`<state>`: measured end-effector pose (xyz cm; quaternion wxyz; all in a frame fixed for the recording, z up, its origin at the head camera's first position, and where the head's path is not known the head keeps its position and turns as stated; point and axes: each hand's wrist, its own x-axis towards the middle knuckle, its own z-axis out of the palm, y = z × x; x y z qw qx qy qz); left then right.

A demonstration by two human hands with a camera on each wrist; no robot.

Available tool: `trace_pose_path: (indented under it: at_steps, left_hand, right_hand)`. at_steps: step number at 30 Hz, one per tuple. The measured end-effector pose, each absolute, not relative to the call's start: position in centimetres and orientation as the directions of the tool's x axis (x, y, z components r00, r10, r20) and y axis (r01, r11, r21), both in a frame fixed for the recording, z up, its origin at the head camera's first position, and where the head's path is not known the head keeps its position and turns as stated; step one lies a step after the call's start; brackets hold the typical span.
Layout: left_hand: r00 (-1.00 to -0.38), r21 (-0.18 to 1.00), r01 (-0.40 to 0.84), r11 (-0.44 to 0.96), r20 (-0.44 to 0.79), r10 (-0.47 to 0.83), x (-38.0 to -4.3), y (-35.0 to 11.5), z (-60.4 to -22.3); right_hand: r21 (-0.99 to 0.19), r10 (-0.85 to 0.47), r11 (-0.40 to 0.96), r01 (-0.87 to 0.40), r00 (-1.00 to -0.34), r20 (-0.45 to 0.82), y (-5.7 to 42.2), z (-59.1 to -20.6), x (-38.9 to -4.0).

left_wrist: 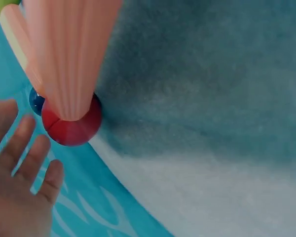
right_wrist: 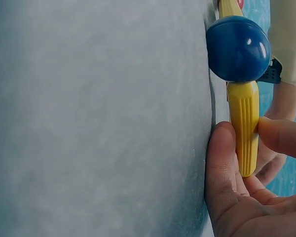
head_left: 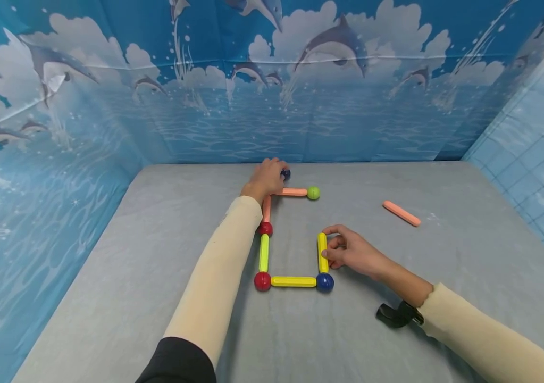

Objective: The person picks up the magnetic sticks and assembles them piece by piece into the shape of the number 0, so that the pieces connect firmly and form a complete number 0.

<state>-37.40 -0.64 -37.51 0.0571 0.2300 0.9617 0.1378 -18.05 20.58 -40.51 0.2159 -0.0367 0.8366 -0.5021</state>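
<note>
In the head view my left hand is at the far end of the stick-and-ball shape, beside a dark blue ball. Its fingers are extended in the left wrist view, near a red ball where two salmon sticks meet; the head view hides that ball. My right hand pinches an upright-running yellow stick between thumb and fingers. That stick's near end meets a blue ball. A second yellow stick links this ball to a red corner ball.
A yellow-green stick runs up to another red ball. Farther back, a salmon stick ends at a green ball. One loose salmon stick lies right on the grey table. Dolphin-print curtains stand behind and beside it.
</note>
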Motion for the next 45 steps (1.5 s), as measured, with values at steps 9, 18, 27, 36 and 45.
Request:
trace_pose_path:
  at_steps: [9,18,27,36,45]
  left_hand:
    - [-0.920,0.425,0.308,0.851,-0.093,0.380,-37.2,-2.0,-38.1]
    - [-0.926,0.593,0.192,0.782,-0.155,0.344,-36.8,-2.1,-38.5]
    - [-0.934,0.664,0.275,0.695,0.013,0.357,-37.0,-2.6,-38.0]
    - [-0.857,0.604,0.425,0.674,0.029,0.514,-34.7,-3.3,-34.2]
    - [-0.773,0.732,0.467,0.495,0.066,0.631,-30.1,-5.3,-34.0]
  right_hand:
    - [-0.859,-0.292,0.490,0.149,-0.900,-0.323,20.7,-40.6,-18.1]
    - [-0.862,-0.296,0.484,0.152,-0.899,-0.324,20.6,-40.6,-18.0]
    - [-0.861,-0.294,0.485,0.155,-0.898,-0.327,20.3,-40.4,-18.0]
    - [-0.861,-0.297,0.483,0.158,-0.896,-0.331,20.5,-40.2,-18.0]
    - [-0.854,-0.290,0.495,0.161,-0.896,-0.337,20.5,-40.0,-17.7]
